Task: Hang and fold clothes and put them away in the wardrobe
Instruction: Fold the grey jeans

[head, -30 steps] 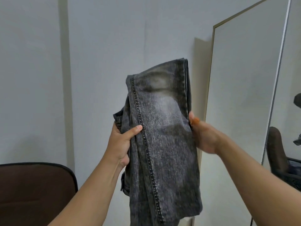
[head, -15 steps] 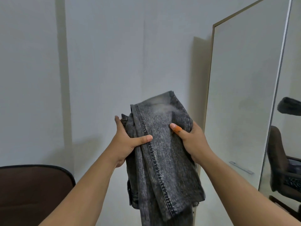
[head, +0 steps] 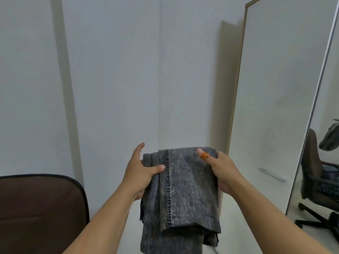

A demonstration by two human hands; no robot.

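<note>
A pair of grey acid-washed jeans (head: 185, 191) is folded over and held out in front of me at chest height. My left hand (head: 142, 171) grips its left edge, thumb across the top by the stitched seam, fingers underneath. My right hand (head: 219, 169) grips the right edge, with an orange band on the thumb lying on the denim. The lower layers of the jeans hang down below the fold. To the right stands the white wardrobe door (head: 275, 107), closed, with a small silver handle (head: 271, 174).
A dark brown chair back (head: 40, 211) sits at the lower left. A mirror panel (head: 326, 162) at the far right reflects an office chair. Plain white wall panels fill the space ahead.
The jeans have come down from upright at face height to a flatter, lower fold. Both hands dropped with them, and my right thumb came round onto the top face.
</note>
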